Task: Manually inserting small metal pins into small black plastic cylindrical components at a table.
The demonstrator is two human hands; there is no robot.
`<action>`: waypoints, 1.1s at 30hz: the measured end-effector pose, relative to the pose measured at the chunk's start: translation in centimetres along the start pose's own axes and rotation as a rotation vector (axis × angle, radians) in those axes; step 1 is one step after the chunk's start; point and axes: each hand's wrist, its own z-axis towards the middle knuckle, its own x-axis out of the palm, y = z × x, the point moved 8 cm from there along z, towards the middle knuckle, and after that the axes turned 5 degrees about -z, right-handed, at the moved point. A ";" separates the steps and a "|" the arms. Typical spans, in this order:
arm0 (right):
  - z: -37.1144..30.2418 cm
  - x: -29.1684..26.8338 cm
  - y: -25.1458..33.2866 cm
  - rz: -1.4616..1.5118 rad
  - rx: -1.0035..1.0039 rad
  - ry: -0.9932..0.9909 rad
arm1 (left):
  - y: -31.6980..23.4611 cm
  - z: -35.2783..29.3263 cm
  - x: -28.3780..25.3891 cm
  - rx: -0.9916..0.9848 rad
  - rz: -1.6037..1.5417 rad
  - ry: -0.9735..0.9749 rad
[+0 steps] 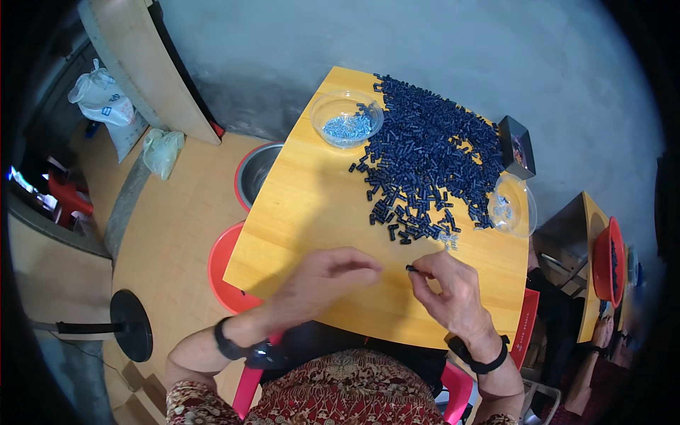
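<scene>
On the yellow table [304, 212], the right hand [453, 290] rests near the front edge, its thumb and forefinger pinched on a small dark plastic piece [411, 268] that pokes out to the left of the fingertips. The left hand [326, 280] lies on the table just to the left of that piece, palm down, fingers held loosely together and curled a little, gripping nothing that shows. Both wrists wear dark bands. Behind the right hand, farther across the table, lies a big heap of dark plastic pieces [432, 163]. A clear bowl [346, 118] with small pale bits sits at the heap's far left, and a second clear bowl [513, 207] sits at its right. A small black box [517, 145] stands at the table's right edge. A metal bowl [256, 173] sits on the floor left of the table, with a red basin [223, 273] nearer the person.
</scene>
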 end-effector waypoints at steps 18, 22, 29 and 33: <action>-3.8 -0.5 -0.8 0.127 0.103 -0.110 | 5.0 3.7 5.7 0.033 -0.194 0.120; -3.8 -1.6 -0.4 0.068 0.004 -0.187 | 4.6 3.5 5.9 0.005 -0.227 0.072; -4.1 -2.0 -0.1 -0.003 -0.006 -0.147 | 6.5 3.4 6.7 -0.151 -0.335 0.116; -4.6 -1.5 -1.0 0.095 0.066 -0.095 | 7.7 3.4 7.1 -0.245 -0.369 0.137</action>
